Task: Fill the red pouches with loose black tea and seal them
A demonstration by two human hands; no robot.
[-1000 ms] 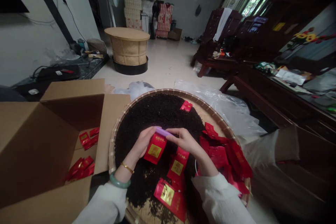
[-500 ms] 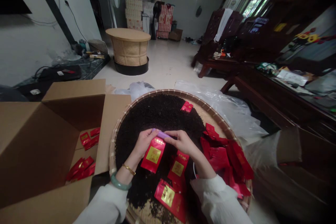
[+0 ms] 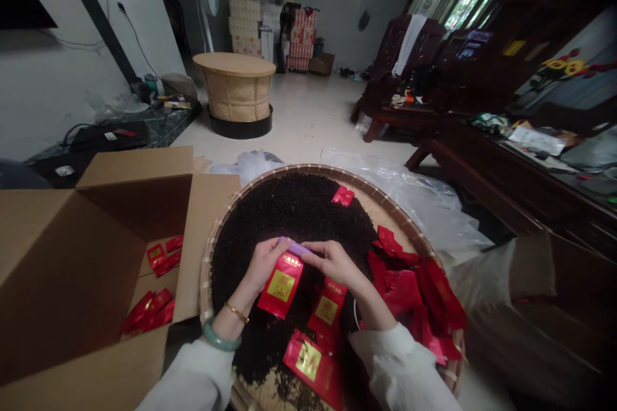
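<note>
at the top of a red packet (image 3: pixel 281 287), a purple strip (image 3: pixel 295 247) is pinched in the grip of the left hand (image 3: pixel 263 263) and of the right hand (image 3: pixel 333 259); the packet is held over dark leaves (image 3: pixel 284 205) in a round tray (image 3: pixel 207 270).
</note>
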